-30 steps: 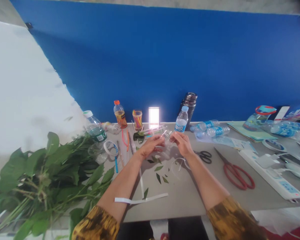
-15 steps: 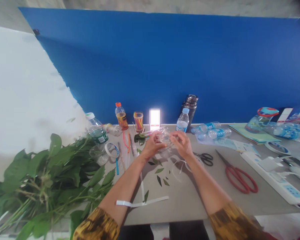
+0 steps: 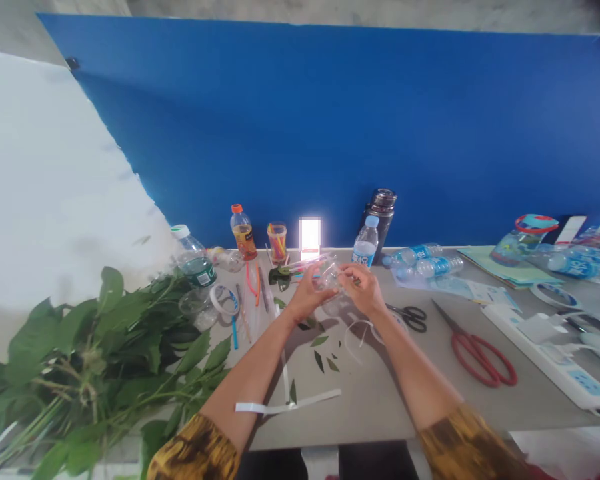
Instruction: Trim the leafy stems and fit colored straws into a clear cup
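Note:
Between my hands, over the middle of the table, is a clear plastic bottle piece (image 3: 329, 275), see-through and partly covered by my fingers. My left hand (image 3: 307, 293) is wrapped round its left side, thumb toward me. At its right side my right hand (image 3: 363, 288) is closed, fingertips pinched together against the clear plastic; whether something small is in that pinch I cannot make out. Below the hands lie several cut leaf pieces (image 3: 319, 361) and a white paper strip (image 3: 310, 402).
Leafy branches (image 3: 105, 347) fill the left side. A water bottle (image 3: 365, 243) and a dark flask (image 3: 383, 210) stand behind my hands. Black-handled scissors (image 3: 414, 318), red-handled scissors (image 3: 483, 357) and a power strip (image 3: 550, 357) lie to the right. A tape roll (image 3: 225, 300) is at left.
My right fingers have shifted slightly and curled closer against the clear plastic, which has turned a little. The left hand keeps its hold. Everything on the table looks the same.

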`<action>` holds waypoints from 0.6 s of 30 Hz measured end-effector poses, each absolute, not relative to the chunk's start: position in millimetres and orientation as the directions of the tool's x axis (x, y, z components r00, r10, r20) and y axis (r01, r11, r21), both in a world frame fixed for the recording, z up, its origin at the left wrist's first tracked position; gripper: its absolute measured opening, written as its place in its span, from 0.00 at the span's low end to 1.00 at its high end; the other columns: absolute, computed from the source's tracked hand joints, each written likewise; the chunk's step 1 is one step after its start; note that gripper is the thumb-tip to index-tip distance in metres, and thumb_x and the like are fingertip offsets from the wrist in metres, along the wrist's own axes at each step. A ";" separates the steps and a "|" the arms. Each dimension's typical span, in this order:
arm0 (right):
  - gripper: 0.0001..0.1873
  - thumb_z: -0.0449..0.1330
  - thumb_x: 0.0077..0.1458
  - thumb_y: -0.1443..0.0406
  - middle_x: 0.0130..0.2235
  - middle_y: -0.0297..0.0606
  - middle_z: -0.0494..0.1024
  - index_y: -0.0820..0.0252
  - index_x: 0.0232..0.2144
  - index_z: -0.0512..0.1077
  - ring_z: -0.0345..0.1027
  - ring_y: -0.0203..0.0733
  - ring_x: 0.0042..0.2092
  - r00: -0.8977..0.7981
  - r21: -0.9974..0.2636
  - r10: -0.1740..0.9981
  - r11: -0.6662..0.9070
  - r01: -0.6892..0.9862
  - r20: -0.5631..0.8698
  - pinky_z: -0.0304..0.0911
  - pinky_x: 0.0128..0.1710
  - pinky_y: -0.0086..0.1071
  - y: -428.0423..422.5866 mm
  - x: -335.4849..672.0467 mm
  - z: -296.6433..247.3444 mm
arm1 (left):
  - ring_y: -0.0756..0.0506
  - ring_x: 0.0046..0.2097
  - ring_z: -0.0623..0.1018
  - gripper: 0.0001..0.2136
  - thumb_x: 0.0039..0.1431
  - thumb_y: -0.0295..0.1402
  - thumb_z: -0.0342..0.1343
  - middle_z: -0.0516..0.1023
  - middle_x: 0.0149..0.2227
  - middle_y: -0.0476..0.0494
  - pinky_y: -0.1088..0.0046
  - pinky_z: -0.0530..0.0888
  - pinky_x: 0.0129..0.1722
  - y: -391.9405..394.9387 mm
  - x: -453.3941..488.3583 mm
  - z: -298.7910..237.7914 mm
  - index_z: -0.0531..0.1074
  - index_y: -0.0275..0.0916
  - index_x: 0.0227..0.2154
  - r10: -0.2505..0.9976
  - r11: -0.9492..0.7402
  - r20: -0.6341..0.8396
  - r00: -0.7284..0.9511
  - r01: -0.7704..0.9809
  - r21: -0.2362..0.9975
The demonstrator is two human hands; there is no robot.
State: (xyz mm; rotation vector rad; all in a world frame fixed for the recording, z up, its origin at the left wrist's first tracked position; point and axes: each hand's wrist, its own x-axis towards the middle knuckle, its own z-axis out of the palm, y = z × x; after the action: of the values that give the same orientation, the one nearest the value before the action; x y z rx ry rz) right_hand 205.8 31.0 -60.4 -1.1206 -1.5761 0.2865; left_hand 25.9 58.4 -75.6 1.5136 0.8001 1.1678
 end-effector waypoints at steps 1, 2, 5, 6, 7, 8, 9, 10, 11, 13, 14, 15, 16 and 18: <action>0.13 0.61 0.59 0.56 0.43 0.43 0.83 0.54 0.26 0.75 0.72 0.50 0.46 0.061 -0.690 0.772 0.526 0.497 0.633 0.65 0.42 0.41 31.4 205.4 -60.7 | 0.36 0.56 0.75 0.40 0.44 0.38 0.75 0.74 0.56 0.36 0.52 0.71 0.60 59.5 24.2 -75.4 0.69 0.44 0.62 0.913 -0.260 0.269 0.308 -0.070 0.963; 0.13 0.61 0.59 0.56 0.43 0.43 0.83 0.54 0.26 0.75 0.72 0.50 0.46 0.046 -0.686 0.773 0.532 0.496 0.633 0.66 0.42 0.41 31.8 205.1 -61.0 | 0.37 0.56 0.75 0.39 0.45 0.38 0.75 0.76 0.54 0.37 0.53 0.70 0.60 60.4 23.0 -75.1 0.69 0.42 0.61 0.913 -0.253 0.262 0.311 -0.069 0.965; 0.13 0.61 0.60 0.55 0.43 0.43 0.83 0.54 0.26 0.77 0.71 0.49 0.45 0.018 -0.685 0.779 0.540 0.490 0.627 0.66 0.42 0.40 32.3 204.2 -61.0 | 0.40 0.50 0.78 0.38 0.46 0.36 0.74 0.78 0.48 0.39 0.56 0.73 0.56 62.0 22.0 -74.9 0.68 0.39 0.61 0.915 -0.220 0.235 0.328 -0.082 0.972; 0.13 0.62 0.60 0.55 0.43 0.42 0.83 0.54 0.27 0.77 0.71 0.49 0.45 0.014 -0.688 0.782 0.540 0.485 0.624 0.66 0.41 0.40 32.0 204.0 -60.6 | 0.41 0.48 0.78 0.38 0.46 0.36 0.74 0.79 0.46 0.40 0.58 0.74 0.54 62.2 22.4 -74.9 0.68 0.38 0.61 0.918 -0.211 0.226 0.327 -0.082 0.974; 0.14 0.62 0.60 0.54 0.43 0.42 0.83 0.54 0.29 0.78 0.72 0.49 0.45 0.011 -0.691 0.784 0.541 0.480 0.621 0.66 0.41 0.39 31.4 204.0 -59.9 | 0.42 0.46 0.79 0.38 0.45 0.36 0.74 0.79 0.45 0.41 0.59 0.75 0.51 62.2 23.1 -74.7 0.68 0.38 0.60 0.922 -0.201 0.217 0.320 -0.081 0.976; 0.14 0.62 0.60 0.53 0.43 0.42 0.84 0.54 0.30 0.79 0.72 0.50 0.46 0.014 -0.695 0.784 0.542 0.473 0.621 0.67 0.41 0.40 30.6 204.1 -59.0 | 0.43 0.44 0.79 0.37 0.44 0.36 0.74 0.79 0.44 0.42 0.61 0.76 0.49 62.1 23.9 -74.5 0.69 0.38 0.58 0.928 -0.189 0.206 0.312 -0.084 0.978; 0.15 0.62 0.60 0.51 0.45 0.42 0.83 0.54 0.33 0.79 0.72 0.50 0.47 0.027 -0.700 0.781 0.542 0.465 0.623 0.67 0.42 0.40 29.6 204.4 -57.9 | 0.44 0.43 0.79 0.35 0.43 0.36 0.74 0.80 0.43 0.42 0.63 0.76 0.46 62.0 24.6 -74.0 0.70 0.37 0.57 0.932 -0.174 0.195 0.306 -0.093 0.980; 0.16 0.61 0.60 0.50 0.46 0.43 0.83 0.54 0.35 0.79 0.72 0.51 0.48 0.056 -0.709 0.778 0.537 0.458 0.626 0.67 0.43 0.41 28.5 204.9 -56.7 | 0.45 0.41 0.79 0.34 0.43 0.36 0.74 0.80 0.43 0.43 0.65 0.76 0.44 61.7 25.3 -73.3 0.72 0.37 0.55 0.934 -0.158 0.185 0.306 -0.108 0.981; 0.18 0.61 0.60 0.48 0.47 0.44 0.83 0.54 0.38 0.80 0.73 0.52 0.49 0.102 -0.724 0.776 0.521 0.452 0.622 0.68 0.44 0.41 27.6 205.6 -55.6 | 0.45 0.40 0.79 0.31 0.44 0.37 0.74 0.80 0.42 0.43 0.66 0.77 0.42 61.4 25.8 -72.5 0.73 0.37 0.53 0.934 -0.143 0.176 0.311 -0.128 0.981; 0.23 0.59 0.61 0.46 0.48 0.46 0.83 0.56 0.42 0.79 0.74 0.53 0.48 0.207 -0.775 0.785 0.461 0.433 0.584 0.69 0.45 0.43 26.6 207.6 -54.2 | 0.46 0.38 0.79 0.28 0.45 0.39 0.73 0.81 0.41 0.43 0.68 0.77 0.39 60.9 26.0 -70.6 0.76 0.36 0.50 0.932 -0.119 0.169 0.320 -0.171 0.978; 0.24 0.59 0.60 0.45 0.47 0.46 0.83 0.57 0.43 0.78 0.75 0.53 0.47 0.245 -0.804 0.799 0.426 0.414 0.549 0.69 0.45 0.43 26.8 208.7 -54.0 | 0.46 0.38 0.79 0.27 0.46 0.39 0.73 0.81 0.41 0.43 0.68 0.77 0.39 60.7 25.7 -69.8 0.76 0.37 0.50 0.935 -0.115 0.171 0.311 -0.190 0.975; 0.26 0.59 0.59 0.43 0.46 0.47 0.83 0.57 0.44 0.78 0.75 0.53 0.46 0.263 -0.831 0.818 0.393 0.392 0.511 0.70 0.45 0.44 27.4 209.7 -54.3 | 0.46 0.39 0.79 0.27 0.46 0.39 0.73 0.81 0.42 0.42 0.68 0.77 0.40 60.5 25.3 -69.1 0.76 0.37 0.50 0.941 -0.112 0.169 0.293 -0.200 0.973; 0.27 0.60 0.58 0.42 0.45 0.47 0.83 0.58 0.44 0.78 0.75 0.53 0.45 0.260 -0.853 0.841 0.367 0.370 0.475 0.70 0.45 0.44 28.4 210.4 -55.1 | 0.46 0.40 0.80 0.28 0.45 0.38 0.73 0.82 0.43 0.41 0.67 0.77 0.42 60.4 24.8 -68.7 0.76 0.37 0.51 0.949 -0.110 0.162 0.269 -0.199 0.974; 0.28 0.62 0.56 0.41 0.45 0.46 0.83 0.57 0.45 0.78 0.76 0.54 0.46 0.214 -0.883 0.884 0.336 0.327 0.415 0.71 0.47 0.46 31.0 210.7 -57.8 | 0.44 0.43 0.80 0.30 0.43 0.36 0.75 0.82 0.45 0.39 0.65 0.77 0.46 60.1 23.9 -68.1 0.76 0.38 0.51 0.965 -0.110 0.146 0.219 -0.168 0.980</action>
State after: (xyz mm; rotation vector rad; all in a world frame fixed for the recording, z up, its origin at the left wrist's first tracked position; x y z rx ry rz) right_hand 210.7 31.0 -57.8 -1.2248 -1.3539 0.5650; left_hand 23.9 60.1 -68.1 1.2867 0.8607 1.1960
